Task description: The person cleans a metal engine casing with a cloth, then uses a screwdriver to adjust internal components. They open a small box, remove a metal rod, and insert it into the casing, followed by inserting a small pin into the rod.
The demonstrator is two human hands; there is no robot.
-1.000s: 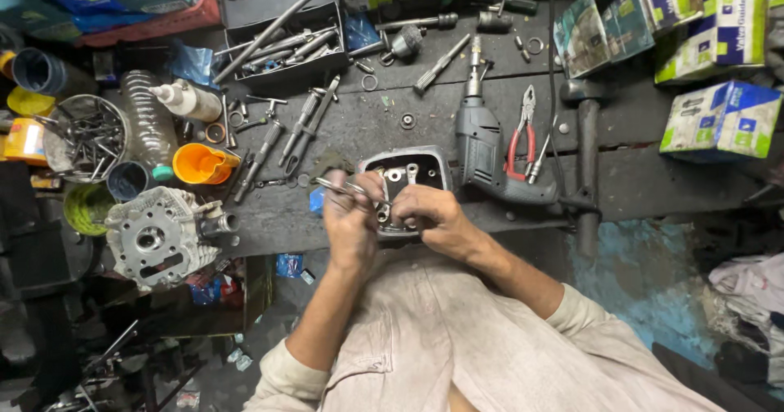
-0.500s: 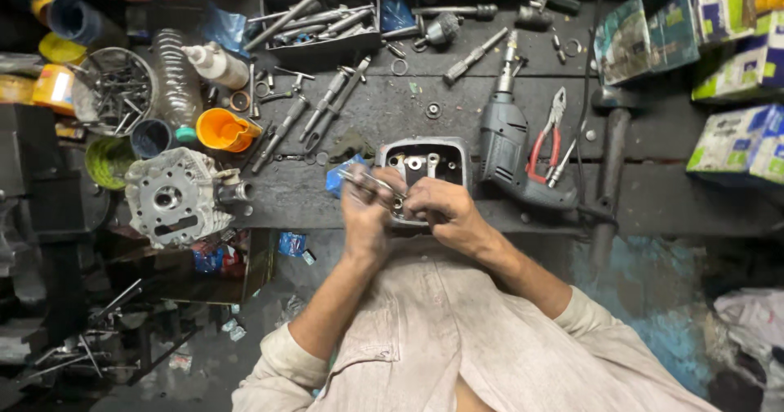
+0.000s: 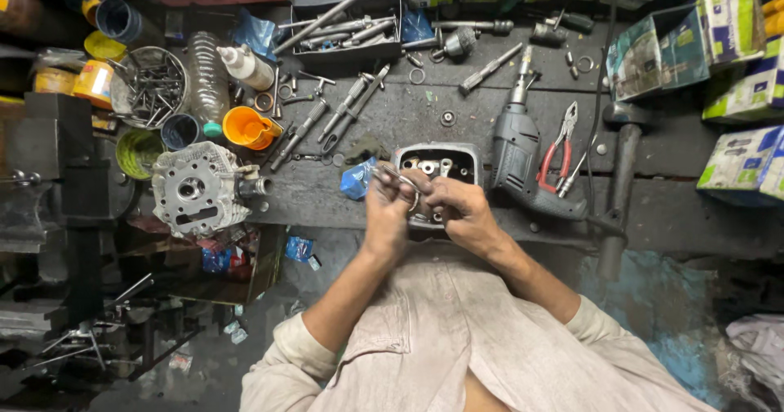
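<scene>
1. Grey cast metal, the finned cylinder head (image 3: 198, 188) lies at about nine o'clock on the dark tabletop (image 3: 670, 208), untouched, beside an orange cup (image 3: 247, 128).
2. The left hand (image 3: 387, 216) has its grip pinched shut on a thin metal tool (image 3: 398, 177), and the right hand (image 3: 457, 209) closes its grip around the tool's other end, though what else it holds I cannot tell.
3. Beneath them the open engine cover (image 3: 437, 164) sits at centre, small parts inside; work on it looks midway.
4. A grey drill (image 3: 523, 155) and red pliers (image 3: 555, 151) rest unused at three o'clock.
</scene>
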